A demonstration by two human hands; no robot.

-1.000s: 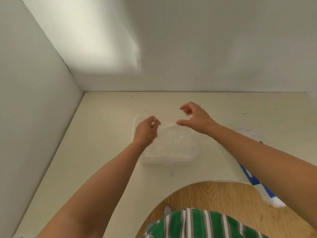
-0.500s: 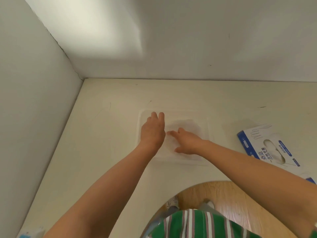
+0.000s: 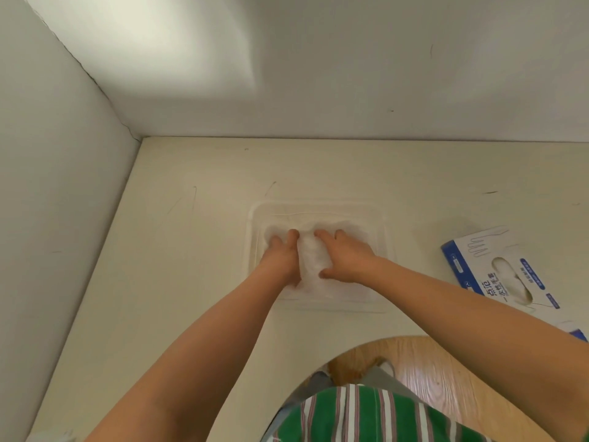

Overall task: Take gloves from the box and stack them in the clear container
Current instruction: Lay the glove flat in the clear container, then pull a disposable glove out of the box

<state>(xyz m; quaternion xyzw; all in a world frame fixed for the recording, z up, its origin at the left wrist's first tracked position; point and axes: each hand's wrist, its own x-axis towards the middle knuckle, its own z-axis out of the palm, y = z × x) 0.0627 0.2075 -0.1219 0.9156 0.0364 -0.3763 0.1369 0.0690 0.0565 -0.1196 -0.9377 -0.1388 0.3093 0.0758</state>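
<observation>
The left hand [image 3: 280, 254] and right hand [image 3: 346, 256] press flat, fingers straight and gripping nothing, on the gloves [image 3: 310, 255] inside the clear container [image 3: 318, 205], while the box [image 3: 497, 271] lies to the right on the table [image 3: 178, 282], nearer the right hand.

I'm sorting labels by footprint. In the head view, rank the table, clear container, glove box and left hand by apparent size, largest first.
1. table
2. clear container
3. glove box, near the container's size; partly hidden by the right arm, so this order is unsure
4. left hand
</observation>
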